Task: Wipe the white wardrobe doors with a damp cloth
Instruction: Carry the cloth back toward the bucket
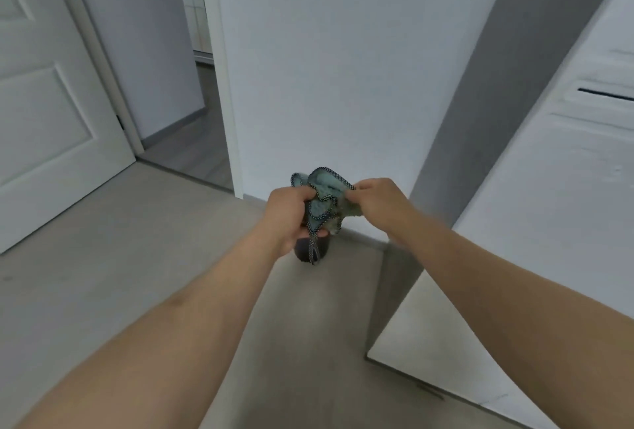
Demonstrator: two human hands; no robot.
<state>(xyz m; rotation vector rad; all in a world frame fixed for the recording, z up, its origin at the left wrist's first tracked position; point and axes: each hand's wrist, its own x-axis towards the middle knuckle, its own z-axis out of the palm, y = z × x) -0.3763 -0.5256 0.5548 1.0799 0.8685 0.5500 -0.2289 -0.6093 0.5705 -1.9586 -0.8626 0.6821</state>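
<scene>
both hands, left (291,214) and right (374,202), grip the bunched cloth (324,200) between them; no wiping shows yet, all doors (566,188) seemingly left.

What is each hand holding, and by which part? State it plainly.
Both hold the teal cloth. The left hand grips its bunched left side, with a dark-trimmed edge dangling below. The right hand pinches its right edge.

Both bare forearms reach from the lower corners toward frame centre. The left hand (291,212) and right hand (375,200) sit close together, fingers curled, each gripping the cloth (324,200).
</scene>
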